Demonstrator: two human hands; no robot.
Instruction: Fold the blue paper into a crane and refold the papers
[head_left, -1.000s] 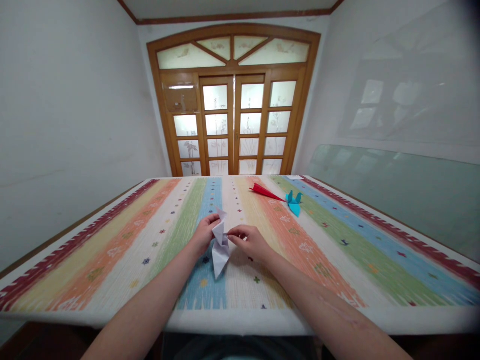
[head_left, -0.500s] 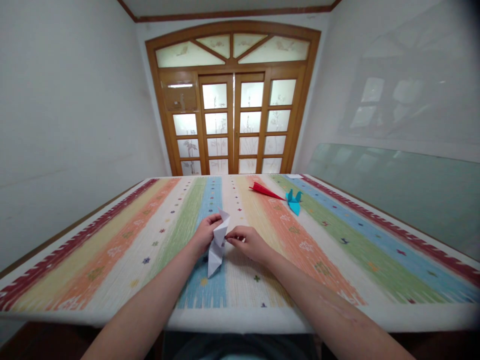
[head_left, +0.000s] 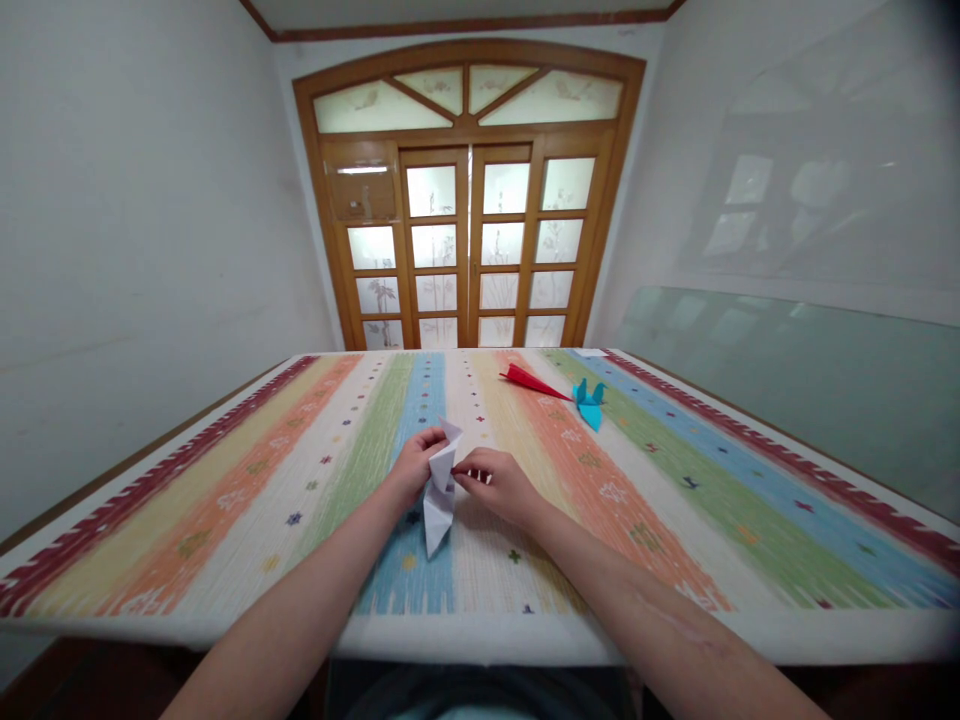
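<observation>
**White fold held in both hands**

We pinch the white folded paper (head_left: 439,490) from both sides: left hand (head_left: 411,468) and right hand (head_left: 501,484) closed on its upper part, lower tip touching the striped tablecloth (head_left: 675,480). Red paper plane (head_left: 529,381) and blue paper crane (head_left: 589,403) lie well apart, farther back.

A table (head_left: 225,520) under a cloth striped in red, yellow, orange, green and blue fills the near part of the room. At the far end stands an arched wooden door (head_left: 469,200) with frosted glass panes that let in soft daylight. Plain white walls (head_left: 135,230) run along the left and right. A pane of greenish glass (head_left: 810,370) leans against the right wall.
</observation>
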